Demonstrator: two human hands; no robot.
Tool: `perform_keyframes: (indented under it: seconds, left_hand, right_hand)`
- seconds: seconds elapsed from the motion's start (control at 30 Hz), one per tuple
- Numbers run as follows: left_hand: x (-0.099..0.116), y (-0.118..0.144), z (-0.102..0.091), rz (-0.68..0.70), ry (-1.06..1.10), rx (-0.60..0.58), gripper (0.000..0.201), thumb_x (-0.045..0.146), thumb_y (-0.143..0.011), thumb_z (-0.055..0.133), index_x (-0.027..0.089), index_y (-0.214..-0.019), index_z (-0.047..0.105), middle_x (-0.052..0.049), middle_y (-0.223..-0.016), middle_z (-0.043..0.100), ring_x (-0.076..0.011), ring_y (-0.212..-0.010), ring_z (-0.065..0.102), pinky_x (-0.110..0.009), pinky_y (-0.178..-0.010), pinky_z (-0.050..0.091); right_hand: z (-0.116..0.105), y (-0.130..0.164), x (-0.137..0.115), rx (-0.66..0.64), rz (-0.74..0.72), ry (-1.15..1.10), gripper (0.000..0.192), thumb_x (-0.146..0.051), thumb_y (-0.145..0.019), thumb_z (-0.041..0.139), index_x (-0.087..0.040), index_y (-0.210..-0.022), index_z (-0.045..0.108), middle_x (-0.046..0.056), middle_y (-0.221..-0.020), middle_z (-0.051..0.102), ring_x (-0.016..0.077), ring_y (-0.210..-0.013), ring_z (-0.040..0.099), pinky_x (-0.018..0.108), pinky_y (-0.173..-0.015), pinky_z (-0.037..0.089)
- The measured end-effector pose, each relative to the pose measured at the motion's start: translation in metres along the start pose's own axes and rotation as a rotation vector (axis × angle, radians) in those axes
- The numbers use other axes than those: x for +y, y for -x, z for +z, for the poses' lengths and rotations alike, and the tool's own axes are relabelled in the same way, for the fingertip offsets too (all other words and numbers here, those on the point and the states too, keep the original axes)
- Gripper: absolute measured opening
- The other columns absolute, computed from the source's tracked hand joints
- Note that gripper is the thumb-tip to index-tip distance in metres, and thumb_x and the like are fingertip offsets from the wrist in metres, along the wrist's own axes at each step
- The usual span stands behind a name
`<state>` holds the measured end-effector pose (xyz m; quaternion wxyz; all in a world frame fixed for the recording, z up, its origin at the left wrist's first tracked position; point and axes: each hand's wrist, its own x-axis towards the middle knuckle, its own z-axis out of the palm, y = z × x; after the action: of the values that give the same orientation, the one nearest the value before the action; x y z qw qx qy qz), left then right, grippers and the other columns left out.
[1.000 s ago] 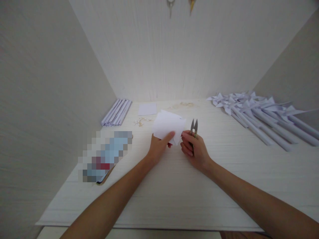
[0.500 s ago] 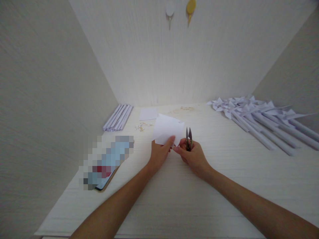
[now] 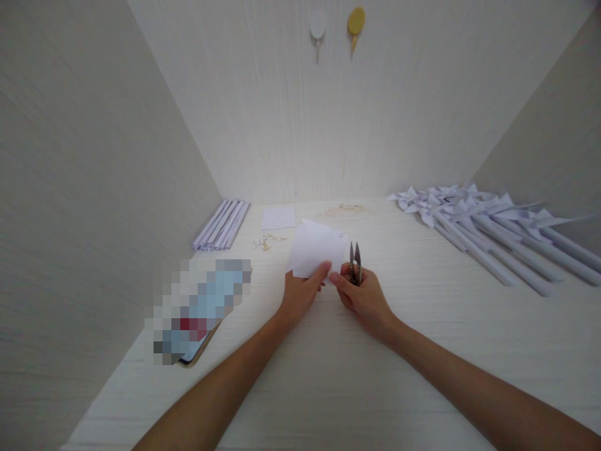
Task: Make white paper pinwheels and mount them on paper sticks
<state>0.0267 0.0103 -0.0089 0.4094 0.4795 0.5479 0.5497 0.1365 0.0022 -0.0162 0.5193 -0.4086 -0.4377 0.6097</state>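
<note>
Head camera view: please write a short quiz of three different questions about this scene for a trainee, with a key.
1. True or false: the left hand holds the folded white paper sheet.
2. Which hand holds the small metal thread snips?
A. left
B. right
C. neither
3. Fill in: the white paper pinwheels lie on the ____ side of the pale wooden table.

Key:
1. true
2. B, the right hand
3. right

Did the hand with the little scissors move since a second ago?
Yes. The right hand holding the snips moved left, closing the gap to the white paper held by the left hand; its fingertip now reaches the paper's corner.
</note>
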Motion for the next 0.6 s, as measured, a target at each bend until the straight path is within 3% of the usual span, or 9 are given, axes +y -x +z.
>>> perform_keyframes:
  seconds: [0.6]
  left_hand:
    - [0.0044,0.0020,0.0021,0.008,0.075,0.008,0.020,0.031,-0.058,0.062,0.015,-0.050,0.052,0.003,-0.042,0.051,-0.0075,-0.037,0.045,-0.019,-0.036,0.036]
  right_hand:
    - [-0.0003,0.0009,-0.0034,-0.035,0.017,-0.049,0.034,-0.032,-0.058,0.067,-0.019,-0.055,0.037,-0.012,-0.036,0.029,0.0007,-0.029,0.021,0.016,-0.028,0.013]
